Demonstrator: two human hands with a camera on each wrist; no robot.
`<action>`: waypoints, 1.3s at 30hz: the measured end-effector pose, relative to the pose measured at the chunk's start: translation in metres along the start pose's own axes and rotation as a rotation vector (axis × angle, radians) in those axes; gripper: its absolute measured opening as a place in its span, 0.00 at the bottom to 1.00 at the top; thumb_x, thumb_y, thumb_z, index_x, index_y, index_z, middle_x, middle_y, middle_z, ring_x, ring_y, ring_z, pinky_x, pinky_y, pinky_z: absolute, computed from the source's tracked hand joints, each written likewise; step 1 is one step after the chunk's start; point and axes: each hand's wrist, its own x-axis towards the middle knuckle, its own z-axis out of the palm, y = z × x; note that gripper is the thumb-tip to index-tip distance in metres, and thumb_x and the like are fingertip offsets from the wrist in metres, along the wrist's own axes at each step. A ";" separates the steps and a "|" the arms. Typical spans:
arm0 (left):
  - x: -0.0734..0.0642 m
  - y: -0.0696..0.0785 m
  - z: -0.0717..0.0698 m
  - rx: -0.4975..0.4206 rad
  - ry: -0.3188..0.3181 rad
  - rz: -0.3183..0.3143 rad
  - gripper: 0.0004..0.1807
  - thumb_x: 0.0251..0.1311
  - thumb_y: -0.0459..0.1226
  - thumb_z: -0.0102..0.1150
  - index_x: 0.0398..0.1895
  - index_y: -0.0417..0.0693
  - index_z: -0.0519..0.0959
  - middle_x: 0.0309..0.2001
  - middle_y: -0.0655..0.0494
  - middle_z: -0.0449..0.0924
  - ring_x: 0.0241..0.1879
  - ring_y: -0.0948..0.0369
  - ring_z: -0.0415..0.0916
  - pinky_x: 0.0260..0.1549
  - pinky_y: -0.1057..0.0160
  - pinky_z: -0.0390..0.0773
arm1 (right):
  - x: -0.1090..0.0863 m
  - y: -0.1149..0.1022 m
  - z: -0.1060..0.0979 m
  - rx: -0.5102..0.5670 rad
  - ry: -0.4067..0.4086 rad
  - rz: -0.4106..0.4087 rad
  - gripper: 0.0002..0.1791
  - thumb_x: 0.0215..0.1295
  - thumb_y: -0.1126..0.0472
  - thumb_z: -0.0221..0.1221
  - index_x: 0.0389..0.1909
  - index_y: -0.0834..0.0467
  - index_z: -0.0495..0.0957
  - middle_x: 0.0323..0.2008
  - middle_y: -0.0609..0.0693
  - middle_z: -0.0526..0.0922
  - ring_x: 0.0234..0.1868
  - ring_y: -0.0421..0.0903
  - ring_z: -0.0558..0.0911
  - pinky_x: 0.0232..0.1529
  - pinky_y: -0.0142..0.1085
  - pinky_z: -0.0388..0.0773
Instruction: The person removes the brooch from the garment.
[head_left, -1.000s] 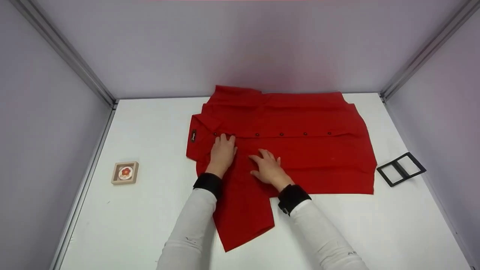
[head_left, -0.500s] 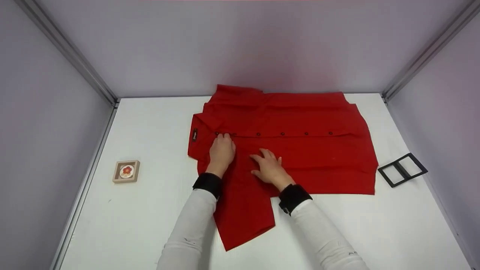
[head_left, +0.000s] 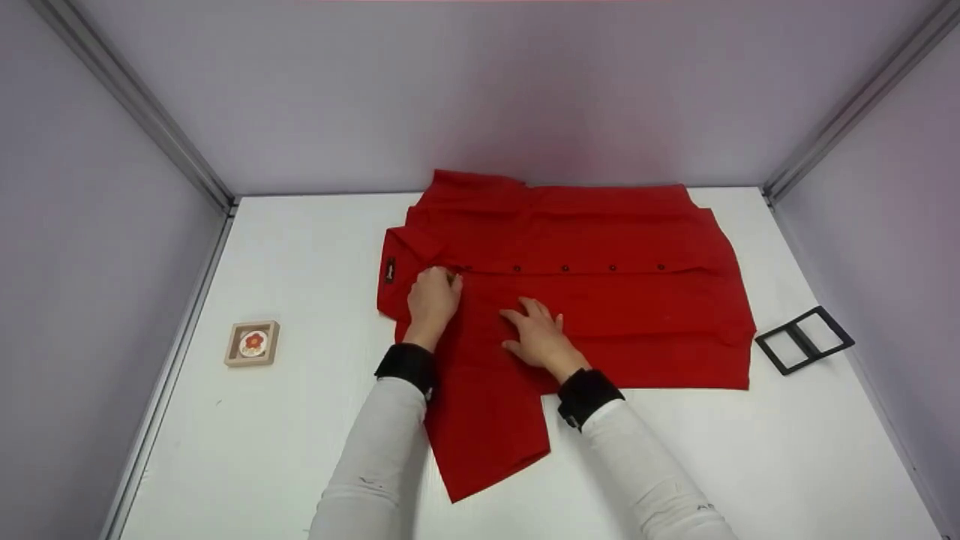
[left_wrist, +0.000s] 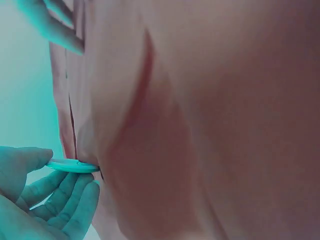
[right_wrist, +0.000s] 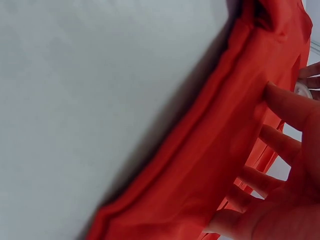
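Observation:
A red short-sleeved button-up shirt (head_left: 637,322) lies spread with its collar to the left. Over the chest by the collar, my left hand (head_left: 435,296) pinches a thin, round, flat disc (left_wrist: 73,165) between thumb and fingers. Its edge meets the cloth in the left wrist view; which face it shows is hard to tell. The same disc (right_wrist: 302,89) peeks out pale at the right wrist view's edge. My right hand (head_left: 540,337) rests with spread fingers on the shirt front, right of the left hand.
At left on the white table (head_left: 315,450), a small square wooden tray (head_left: 271,345) holds a round white piece with a red flower (head_left: 253,343). A black two-window frame (head_left: 804,340) lies by the shirt's hem at right. Walls rise behind and at both sides.
My left hand has shifted slightly left toward the collar and turned, its fingers now more curled, and covers the top button. The right hand and the shirt look almost unmoved.

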 end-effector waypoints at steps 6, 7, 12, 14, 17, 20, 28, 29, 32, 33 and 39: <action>0.005 -0.006 -0.006 -0.140 -0.038 -0.072 0.13 0.68 0.41 0.58 0.42 0.41 0.86 0.39 0.47 0.84 0.36 0.52 0.81 0.37 0.54 0.79 | -0.001 0.000 0.000 0.010 0.002 -0.006 0.31 0.68 0.53 0.61 0.71 0.52 0.67 0.73 0.60 0.54 0.74 0.60 0.50 0.66 0.67 0.47; 0.005 -0.007 -0.006 -0.163 -0.040 -0.076 0.13 0.68 0.41 0.58 0.42 0.40 0.86 0.40 0.47 0.84 0.38 0.51 0.81 0.38 0.53 0.79 | -0.001 0.000 0.000 0.011 0.002 -0.007 0.31 0.68 0.53 0.61 0.71 0.52 0.67 0.73 0.60 0.53 0.74 0.60 0.50 0.66 0.67 0.47; 0.005 -0.014 -0.007 -0.266 -0.042 -0.077 0.12 0.68 0.38 0.57 0.34 0.39 0.85 0.29 0.48 0.83 0.32 0.52 0.79 0.36 0.55 0.77 | -0.002 0.000 0.000 0.017 0.005 -0.013 0.31 0.68 0.54 0.62 0.70 0.52 0.67 0.73 0.60 0.54 0.74 0.61 0.50 0.66 0.67 0.47; 0.004 -0.016 -0.006 -0.284 -0.039 -0.068 0.13 0.68 0.37 0.56 0.32 0.38 0.85 0.25 0.49 0.81 0.30 0.52 0.78 0.34 0.56 0.76 | -0.002 0.000 0.000 0.016 0.001 -0.011 0.31 0.68 0.53 0.61 0.71 0.52 0.67 0.73 0.60 0.53 0.74 0.60 0.49 0.66 0.67 0.46; 0.004 -0.018 -0.005 -0.289 -0.024 -0.050 0.13 0.68 0.36 0.56 0.32 0.38 0.85 0.26 0.49 0.81 0.31 0.52 0.78 0.36 0.55 0.77 | -0.002 0.000 0.001 0.012 -0.005 -0.007 0.31 0.69 0.53 0.61 0.71 0.51 0.66 0.74 0.59 0.53 0.74 0.60 0.49 0.66 0.67 0.45; 0.005 -0.019 -0.003 -0.283 -0.002 -0.032 0.11 0.68 0.35 0.57 0.34 0.37 0.85 0.29 0.47 0.82 0.35 0.50 0.79 0.39 0.54 0.77 | -0.003 0.001 0.001 0.013 -0.003 -0.008 0.31 0.69 0.53 0.61 0.71 0.52 0.66 0.74 0.60 0.53 0.75 0.60 0.48 0.66 0.67 0.44; 0.005 -0.018 0.003 -0.297 0.040 -0.015 0.09 0.67 0.32 0.58 0.33 0.35 0.84 0.28 0.46 0.82 0.34 0.49 0.80 0.39 0.54 0.78 | -0.005 0.000 0.003 0.020 0.009 -0.008 0.31 0.69 0.54 0.61 0.71 0.51 0.67 0.74 0.59 0.53 0.75 0.60 0.48 0.67 0.67 0.44; 0.005 -0.018 0.003 -0.300 0.046 -0.015 0.09 0.67 0.33 0.58 0.33 0.35 0.84 0.27 0.46 0.82 0.33 0.49 0.79 0.38 0.54 0.78 | -0.005 0.000 0.003 0.022 0.008 -0.008 0.31 0.69 0.54 0.61 0.71 0.51 0.67 0.74 0.59 0.53 0.75 0.59 0.48 0.67 0.67 0.44; 0.005 -0.018 0.005 -0.315 0.069 -0.013 0.09 0.66 0.33 0.59 0.31 0.36 0.84 0.25 0.47 0.82 0.32 0.50 0.79 0.38 0.55 0.78 | -0.005 0.000 0.004 0.030 0.013 -0.013 0.31 0.68 0.54 0.61 0.71 0.51 0.67 0.74 0.59 0.53 0.75 0.59 0.48 0.67 0.67 0.43; 0.005 -0.018 0.006 -0.321 0.074 -0.014 0.09 0.66 0.33 0.59 0.32 0.36 0.84 0.25 0.48 0.82 0.32 0.50 0.79 0.37 0.55 0.78 | -0.006 0.000 0.004 0.030 0.014 -0.012 0.31 0.68 0.54 0.61 0.71 0.51 0.67 0.74 0.59 0.53 0.75 0.59 0.48 0.67 0.67 0.43; 0.007 -0.015 0.007 -0.320 0.072 -0.021 0.09 0.67 0.32 0.58 0.34 0.35 0.84 0.28 0.46 0.82 0.34 0.50 0.79 0.40 0.54 0.77 | -0.005 -0.001 0.003 0.022 0.011 -0.011 0.31 0.69 0.54 0.61 0.71 0.52 0.66 0.74 0.60 0.53 0.75 0.60 0.48 0.67 0.67 0.43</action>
